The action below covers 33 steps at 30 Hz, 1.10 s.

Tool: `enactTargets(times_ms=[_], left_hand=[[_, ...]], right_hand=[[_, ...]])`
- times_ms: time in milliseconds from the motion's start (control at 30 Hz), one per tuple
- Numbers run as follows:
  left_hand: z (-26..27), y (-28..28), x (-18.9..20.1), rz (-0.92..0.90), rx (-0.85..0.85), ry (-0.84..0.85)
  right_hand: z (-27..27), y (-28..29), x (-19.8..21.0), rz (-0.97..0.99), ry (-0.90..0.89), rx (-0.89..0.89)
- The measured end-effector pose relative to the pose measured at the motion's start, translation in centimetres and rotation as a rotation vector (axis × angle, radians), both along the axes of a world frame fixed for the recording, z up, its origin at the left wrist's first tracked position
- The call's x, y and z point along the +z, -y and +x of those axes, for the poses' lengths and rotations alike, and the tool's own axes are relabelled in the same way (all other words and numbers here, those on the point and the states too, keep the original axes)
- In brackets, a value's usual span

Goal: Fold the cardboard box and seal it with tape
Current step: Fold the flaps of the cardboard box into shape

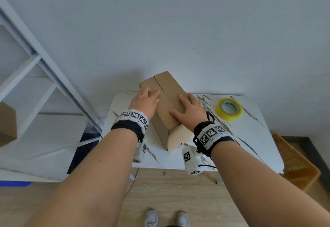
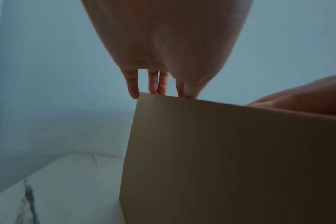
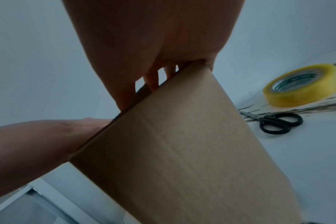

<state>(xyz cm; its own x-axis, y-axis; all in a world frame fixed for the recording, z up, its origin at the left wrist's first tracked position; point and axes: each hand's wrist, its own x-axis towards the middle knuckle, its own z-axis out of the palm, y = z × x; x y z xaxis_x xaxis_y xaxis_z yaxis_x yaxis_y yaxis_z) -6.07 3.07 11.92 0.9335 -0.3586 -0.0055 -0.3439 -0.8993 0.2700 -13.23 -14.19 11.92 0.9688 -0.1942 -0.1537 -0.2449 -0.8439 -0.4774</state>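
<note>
At the far left stands one white metal shelf rack, with one brown cardboard piece partly in view at the frame edge. Right of it is one white marble-patterned table, set against the wall.

One cardboard box lies on the table, long and narrow, its length running away from the person and angled toward the left. Its top flaps are folded down, and the seam between them runs along the top face. The near end flap looks tucked, though not flush.

Two hands rest on the box top, one on each side of the seam. The left hand lies flat on the left flap, palm down, fingers straight and together, pointing toward the far end; from the left wrist view the fingertips reach the far left edge of the box. The right hand lies flat on the right flap, fingers spread a little, thumb stretched toward the seam. Neither hand grips anything; both press with extended fingers. Each wrist carries one band with black-and-white markers and one small white camera unit below it.

Right of the box, partly hidden behind the right wrist, lies one pair of black-handled scissors, blades closed. Farther right sits one roll of yellowish clear tape, lying flat on the table, well apart from the box. Beyond the table's right edge, on the wooden floor, is one orange plastic crate. Two grey shoes show at the bottom.
</note>
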Motion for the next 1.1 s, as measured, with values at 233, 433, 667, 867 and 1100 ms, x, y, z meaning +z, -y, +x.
enactTargets(times_ms=[233, 433, 667, 867, 1100], left_hand=[[1.7, 1.1, 1.6, 0.148, -0.019, 0.032], [2.4, 1.9, 1.6, 0.227, -0.064, 0.119], [3.9, 2.2, -0.3, 0.140, 0.009, -0.101], [4.8, 2.8, -0.9, 0.138, 0.072, -0.122], [5.0, 3.3, -1.3, 0.186, 0.083, -0.112]], right_hand=[[1.4, 2.1, 0.3, 0.086, -0.025, 0.064], [3.8, 4.6, 1.7, 0.155, -0.117, 0.098], [3.5, 1.5, 0.4, -0.074, 0.030, 0.044], [3.0, 1.0, -1.2, -0.310, 0.021, 0.116], [3.3, 1.3, -1.2, -0.346, -0.006, 0.114]])
